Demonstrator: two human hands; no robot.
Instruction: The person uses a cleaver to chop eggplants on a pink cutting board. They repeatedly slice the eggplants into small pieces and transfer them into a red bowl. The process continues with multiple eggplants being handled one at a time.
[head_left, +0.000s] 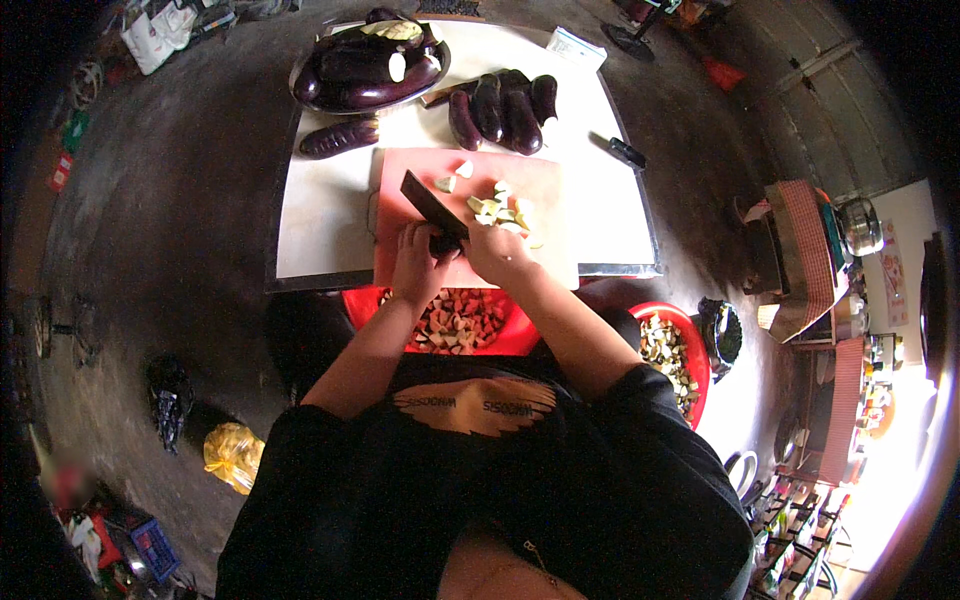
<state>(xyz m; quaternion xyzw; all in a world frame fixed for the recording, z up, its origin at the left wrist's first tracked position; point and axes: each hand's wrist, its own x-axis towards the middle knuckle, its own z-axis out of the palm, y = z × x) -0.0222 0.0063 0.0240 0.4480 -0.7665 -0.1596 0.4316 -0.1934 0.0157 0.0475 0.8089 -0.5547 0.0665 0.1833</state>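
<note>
My right hand (499, 251) grips a cleaver (431, 202) by its handle, with the dark blade slanting up to the left over a pink cutting board (551, 180). Under the fingers of my left hand (418, 259) a dark piece of eggplant (445, 246) is held on the board, close to the blade's lower edge. Cut pale eggplant chunks (491, 208) lie beyond my right hand, and two more sit near the board's far edge. Beneath the board's near edge, a red basin (517, 337) holds many chunks. Whole eggplants (506, 112) rest past the board.
Eggplants fill a metal bowl (442, 71) at the table's far left; another eggplant (339, 138) lies before it. A black-handled object (627, 153) is near the white table's (322, 225) right edge. A second red basin (703, 375) with chunks stands at my right, beside a black bag (721, 337).
</note>
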